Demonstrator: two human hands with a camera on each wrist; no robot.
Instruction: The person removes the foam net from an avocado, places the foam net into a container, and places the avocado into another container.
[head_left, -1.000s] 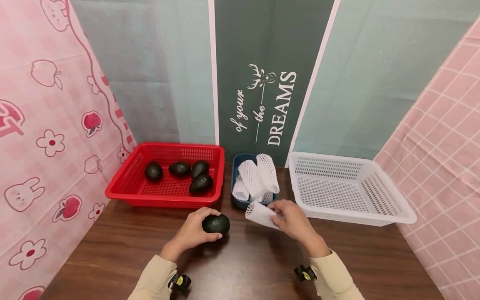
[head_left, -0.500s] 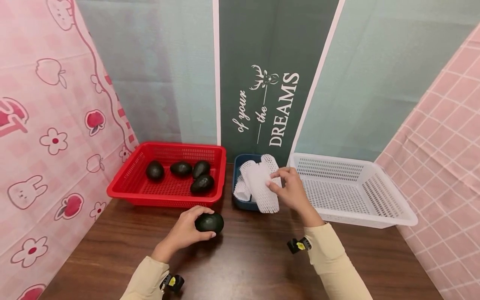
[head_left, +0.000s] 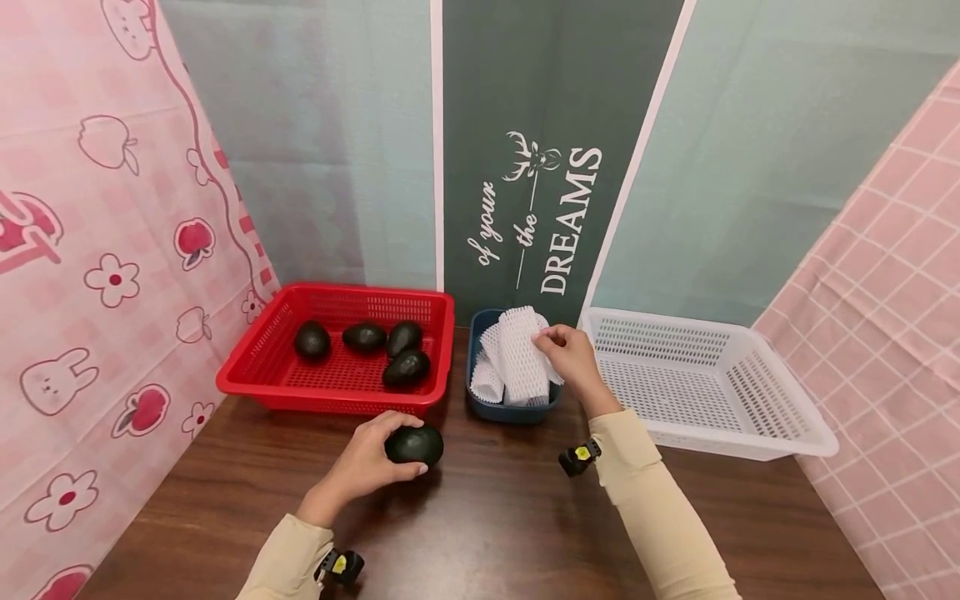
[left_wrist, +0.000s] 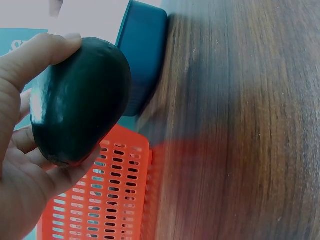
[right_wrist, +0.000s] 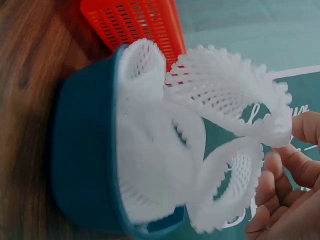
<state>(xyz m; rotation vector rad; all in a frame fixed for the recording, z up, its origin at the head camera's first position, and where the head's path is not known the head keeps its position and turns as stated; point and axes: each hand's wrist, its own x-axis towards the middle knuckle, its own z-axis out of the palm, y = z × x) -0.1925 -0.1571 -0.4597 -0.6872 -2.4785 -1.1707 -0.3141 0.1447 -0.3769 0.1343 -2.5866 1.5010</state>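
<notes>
My left hand (head_left: 367, 460) grips a dark green avocado (head_left: 415, 446) just above the table, in front of the red basket. The left wrist view shows that avocado (left_wrist: 82, 100) between thumb and fingers. At the blue bin (head_left: 513, 412) my right hand (head_left: 572, 358) pinches the edge of a white foam net sleeve (head_left: 522, 354) lying over other sleeves there. In the right wrist view the pinched sleeve (right_wrist: 225, 90) has its mouth spread, and another sleeve (right_wrist: 232, 182) sits close to the fingers.
Several avocados, one of them a lone avocado (head_left: 312, 340), lie in the red basket (head_left: 330, 403) at left. A white basket (head_left: 720, 443) stands at right. Behind are hanging cloths (head_left: 360, 150); the table (head_left: 480, 533) is dark wood.
My right hand has moved from the table front up to the blue bin, and its net sleeve now lies over the others. My left hand has shifted slightly left with the avocado.
</notes>
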